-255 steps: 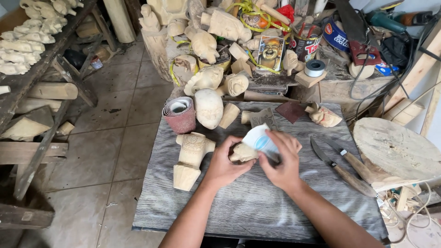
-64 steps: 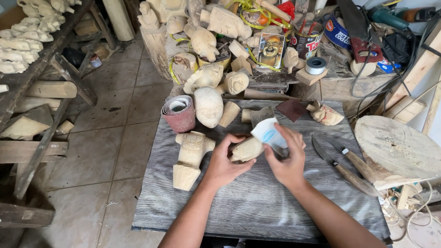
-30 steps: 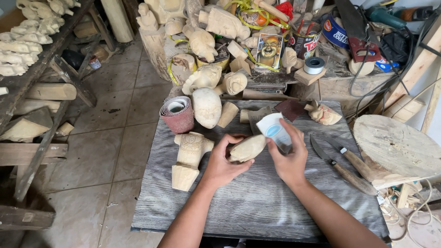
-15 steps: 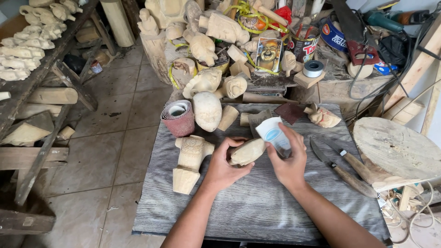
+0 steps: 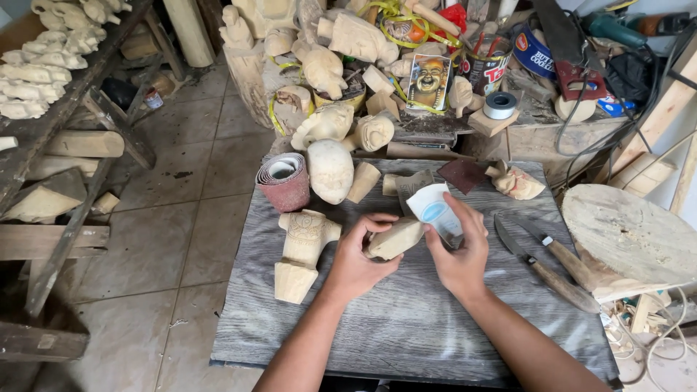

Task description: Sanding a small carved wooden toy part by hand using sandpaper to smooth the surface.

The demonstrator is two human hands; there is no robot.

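Two hands meet over the middle of the grey tabletop (image 5: 406, 319), forearms rising from its near edge. Left hand (image 5: 357, 260) curls closed around one pale wooden piece (image 5: 396, 238), thumb on top; right hand (image 5: 459, 252) grips one folded sheet of sandpaper (image 5: 434, 212), white backing up, pressed against that piece's far end. What the piece is carved as is hard to make out. Two knives (image 5: 552, 261) lie near the right edge, one roll of sandpaper (image 5: 284, 181) stands at the far left corner, just beside one egg-shaped carving (image 5: 330, 170).

Both hands (image 5: 359, 258) (image 5: 459, 252) close together, fingers curled in grip.
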